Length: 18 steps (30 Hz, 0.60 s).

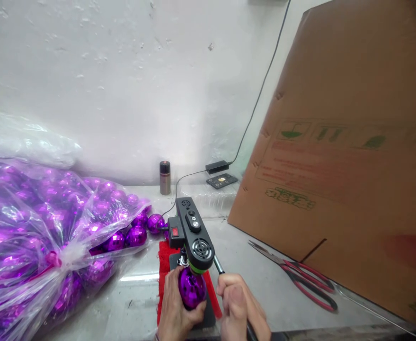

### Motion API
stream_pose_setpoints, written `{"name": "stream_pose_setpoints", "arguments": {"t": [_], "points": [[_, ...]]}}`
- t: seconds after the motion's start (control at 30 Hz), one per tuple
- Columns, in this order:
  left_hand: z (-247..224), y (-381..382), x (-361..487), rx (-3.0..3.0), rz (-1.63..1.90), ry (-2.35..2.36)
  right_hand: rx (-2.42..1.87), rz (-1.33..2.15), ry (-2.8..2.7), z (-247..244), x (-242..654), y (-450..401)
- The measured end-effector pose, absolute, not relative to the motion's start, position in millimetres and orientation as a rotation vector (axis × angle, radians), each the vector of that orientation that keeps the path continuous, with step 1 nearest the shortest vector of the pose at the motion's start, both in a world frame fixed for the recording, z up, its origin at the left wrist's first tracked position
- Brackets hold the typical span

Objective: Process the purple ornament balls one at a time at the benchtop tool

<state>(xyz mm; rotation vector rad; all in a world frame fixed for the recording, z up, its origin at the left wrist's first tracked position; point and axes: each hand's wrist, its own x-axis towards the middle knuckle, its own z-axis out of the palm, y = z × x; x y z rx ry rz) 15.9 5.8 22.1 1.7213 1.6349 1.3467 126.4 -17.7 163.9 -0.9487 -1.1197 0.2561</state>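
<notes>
My left hand (177, 310) is wrapped round a shiny purple ball (192, 290), which sits directly under the front end of a black machine (195, 232) with a round vent and a red switch. Just right of the machine, my right hand (241, 305) is closed round a lever (219, 265) with a metal rod and a black handle. Beneath the machine lies a red cloth (164, 270). The underside of the ball and the machine's base are partly hidden by my left hand.
A clear bag (60, 255) of purple balls fills the left. Loose balls (155, 223) lie by its mouth. Behind stand a small bottle (165, 178), a black adapter (217, 166) and a phone (222, 180). Scissors (300, 277) lie before a large cardboard box (339, 166) at right.
</notes>
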Motion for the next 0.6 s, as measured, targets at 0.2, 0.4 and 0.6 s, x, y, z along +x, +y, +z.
{"name": "stream_pose_setpoints", "arguments": {"t": [0.2, 0.4, 0.6], "points": [[22, 8, 10, 1.775, 1.327, 1.616, -0.842, 0.152, -1.157, 156, 125, -10], [20, 11, 13, 1.677, 1.343, 1.606, -0.855, 0.186, -1.221, 190, 134, -2], [33, -44, 2, 1.694, 1.207, 1.695, -0.878, 0.302, -1.247, 208, 135, -6]]}}
